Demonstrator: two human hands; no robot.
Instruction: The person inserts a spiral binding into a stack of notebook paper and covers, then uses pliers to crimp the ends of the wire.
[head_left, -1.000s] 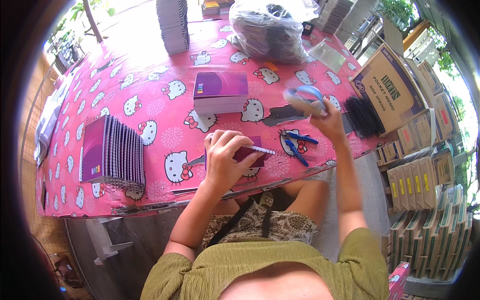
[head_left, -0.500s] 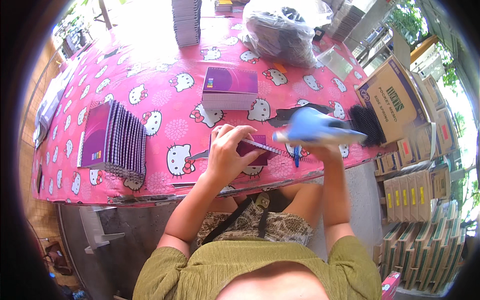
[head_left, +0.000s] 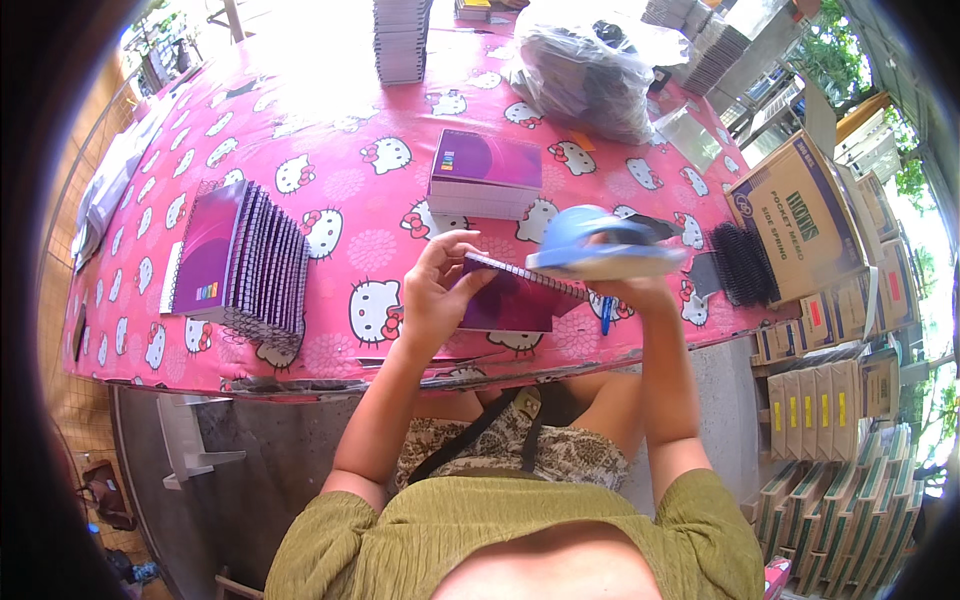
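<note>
**Both hands on a purple notebook at the near edge of the bench**

The left hand comes up from the lower edge with the forearm raised and the wrist bent; its grip is closed on the left end of a purple spiral notebook, thumb on the cover and fingers curled over the bound edge. The notebook is tilted, its spiral side uppermost, just above the near edge of the bench. The right hand rises on an almost upright forearm at the notebook's right end. Its grip holds a blue handheld tool, rounded on top and flat beneath, which lies over the notebook's right corner; the fingers are mostly hidden under the tool.

Near the left edge a row of purple spiral notebooks stands leaning together. A flat stack of purple notebooks lies mid-bench, just beyond the hands. Towards the right edge sits a bundle of black spiral coils, with a brown cardboard box beside it. At the far side stand a tall stack of notebooks and a clear plastic bag of dark items. Between these groups the pink cartoon-cat cloth lies open.

Right of the bench, cartons stand in rows on the floor. Sunlight falls hard on the far end.
</note>
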